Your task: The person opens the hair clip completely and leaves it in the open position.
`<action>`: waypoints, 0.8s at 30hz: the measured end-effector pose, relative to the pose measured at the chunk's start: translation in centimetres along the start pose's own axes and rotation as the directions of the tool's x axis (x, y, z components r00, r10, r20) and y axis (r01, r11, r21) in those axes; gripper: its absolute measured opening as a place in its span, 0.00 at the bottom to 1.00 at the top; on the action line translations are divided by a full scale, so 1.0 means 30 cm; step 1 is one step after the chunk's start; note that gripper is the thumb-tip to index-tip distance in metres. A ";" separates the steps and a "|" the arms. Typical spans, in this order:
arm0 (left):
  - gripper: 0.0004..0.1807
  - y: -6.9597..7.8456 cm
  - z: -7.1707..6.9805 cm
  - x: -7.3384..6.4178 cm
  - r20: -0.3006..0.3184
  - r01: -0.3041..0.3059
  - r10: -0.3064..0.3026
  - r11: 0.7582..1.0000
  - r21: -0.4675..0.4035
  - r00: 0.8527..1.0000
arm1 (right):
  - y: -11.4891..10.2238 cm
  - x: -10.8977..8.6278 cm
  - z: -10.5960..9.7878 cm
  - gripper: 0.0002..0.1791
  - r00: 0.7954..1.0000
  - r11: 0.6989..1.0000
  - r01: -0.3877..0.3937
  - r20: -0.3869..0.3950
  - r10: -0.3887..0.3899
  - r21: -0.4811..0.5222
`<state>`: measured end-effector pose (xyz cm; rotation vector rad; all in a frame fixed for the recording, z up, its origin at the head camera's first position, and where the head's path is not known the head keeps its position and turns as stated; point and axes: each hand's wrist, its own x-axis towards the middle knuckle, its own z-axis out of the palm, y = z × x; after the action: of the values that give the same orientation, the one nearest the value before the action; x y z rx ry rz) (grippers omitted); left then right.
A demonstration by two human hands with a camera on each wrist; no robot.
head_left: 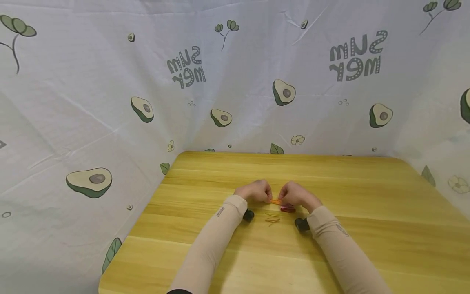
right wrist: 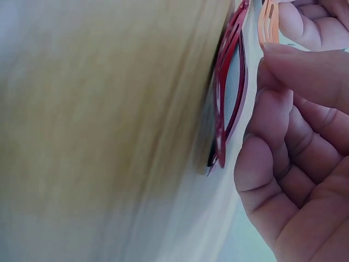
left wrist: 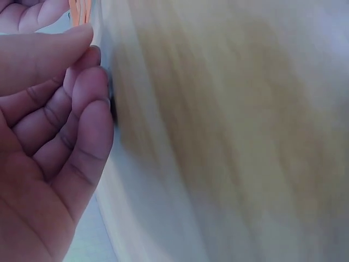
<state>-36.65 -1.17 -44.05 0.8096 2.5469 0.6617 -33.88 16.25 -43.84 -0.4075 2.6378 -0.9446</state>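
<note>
Between my two hands runs a small bundle of orange bands [head_left: 275, 201], thin flat strands like rubber bands. My left hand [head_left: 258, 191] pinches one end between thumb and forefinger, its other fingers curled beneath. At the opposite end, my right hand [head_left: 295, 194] pinches the same bundle; in the right wrist view narrow slits show between the orange strands [right wrist: 268, 24]. Just below the right hand lies a red and pink looped bundle [right wrist: 221, 93] of thin bands on the table. Several loose yellow strands [head_left: 272, 219] rest nearer the body, between the wrists.
The wood-grain table [head_left: 205, 245] has a rounded far edge that meets a white curtain [head_left: 249, 73] printed with avocados, which also hangs at both sides. Dark wrist cameras are strapped under both sleeve cuffs, close above the tabletop.
</note>
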 end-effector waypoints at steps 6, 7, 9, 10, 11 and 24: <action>0.04 -0.008 0.014 0.000 -0.023 -0.011 0.011 1.000 -0.027 1.000 | 0.000 -0.010 0.005 0.06 1.000 1.000 0.022 -0.019 -0.022 -0.005; 0.04 -0.007 0.016 -0.001 -0.030 -0.012 0.011 0.999 -0.034 0.999 | 0.000 -0.012 0.005 0.06 1.000 1.000 0.017 -0.023 -0.018 -0.003; 0.04 -0.010 0.019 -0.003 -0.050 -0.028 0.026 0.999 -0.035 0.998 | -0.003 -0.019 0.006 0.06 0.999 1.000 0.025 -0.032 -0.025 0.012; 0.04 -0.011 0.019 -0.006 -0.059 -0.033 0.030 0.999 -0.038 0.998 | -0.005 -0.024 0.005 0.06 0.999 0.999 0.029 -0.037 -0.028 0.019; 0.04 -0.012 0.019 -0.008 -0.070 -0.037 0.034 0.998 -0.043 0.997 | -0.006 -0.027 0.005 0.06 0.999 0.999 0.031 -0.043 -0.030 0.025; 0.04 0.001 0.015 -0.061 -0.141 -0.110 0.099 0.991 -0.071 0.985 | -0.005 -0.061 0.017 0.05 0.992 0.991 0.086 -0.102 -0.076 0.100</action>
<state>-35.03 -2.13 -44.01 0.9041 2.5945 0.8733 -32.00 16.53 -43.76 -0.4570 2.6617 -1.1505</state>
